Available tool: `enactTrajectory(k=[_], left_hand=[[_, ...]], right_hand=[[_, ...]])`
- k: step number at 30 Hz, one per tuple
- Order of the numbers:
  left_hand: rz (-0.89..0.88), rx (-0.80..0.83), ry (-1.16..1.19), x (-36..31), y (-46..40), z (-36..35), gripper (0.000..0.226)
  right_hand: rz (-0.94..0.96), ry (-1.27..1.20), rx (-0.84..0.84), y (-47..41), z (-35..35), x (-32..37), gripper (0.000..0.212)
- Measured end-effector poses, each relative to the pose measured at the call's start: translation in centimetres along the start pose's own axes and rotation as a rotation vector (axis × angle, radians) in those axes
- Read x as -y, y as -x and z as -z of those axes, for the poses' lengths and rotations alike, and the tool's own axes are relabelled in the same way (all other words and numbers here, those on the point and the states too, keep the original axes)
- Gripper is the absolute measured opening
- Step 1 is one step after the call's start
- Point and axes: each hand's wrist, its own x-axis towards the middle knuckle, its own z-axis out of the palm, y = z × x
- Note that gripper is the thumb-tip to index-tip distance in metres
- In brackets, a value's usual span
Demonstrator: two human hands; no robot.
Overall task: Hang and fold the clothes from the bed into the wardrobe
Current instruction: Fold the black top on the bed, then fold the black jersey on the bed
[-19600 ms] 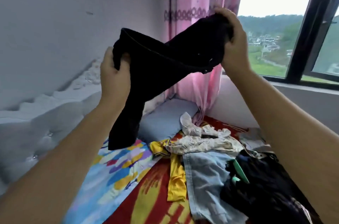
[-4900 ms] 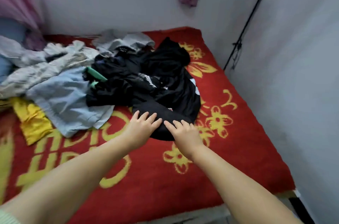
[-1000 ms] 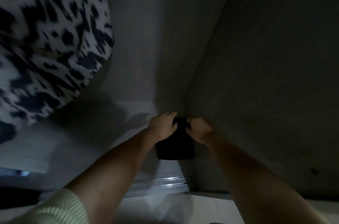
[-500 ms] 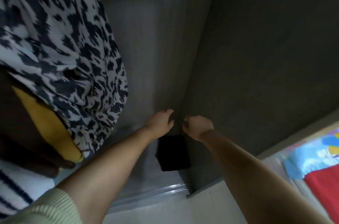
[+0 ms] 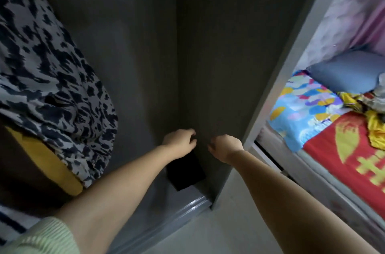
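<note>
left hand [image 5: 180, 141], right hand [image 5: 225, 143] — fingers curled, empty

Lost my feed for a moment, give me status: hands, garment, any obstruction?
Both hands empty: left hand, right hand. Folded black garment on wardrobe floor, in the corner. No obstruction.

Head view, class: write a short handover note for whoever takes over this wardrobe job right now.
Left hand: empty, fingers curled, above the folded black garment.
Right hand: empty, beside it, no grip on anything.
Folded black garment: on the wardrobe floor, in the right back corner.
Done: that piece is folded and stowed; patterned clothing hangs at left.
Left: the yellow garment and other clothes are on the bed.
</note>
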Motion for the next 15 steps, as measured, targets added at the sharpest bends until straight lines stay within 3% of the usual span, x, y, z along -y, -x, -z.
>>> enactTrajectory(k=[7, 15], left_hand=[[-0.117, 0.169, -0.144, -8.9, 0.8, -2.5, 0.029], [-0.226, 0.236, -0.147, -24.9, 2.0, -9.2, 0.030]], right_hand=[[-0.109, 0.001, -0.011, 5.9, -0.2, -7.7, 0.035], [-0.316, -0.044, 0.007, 18.1, -0.7, -22.5, 0.034]])
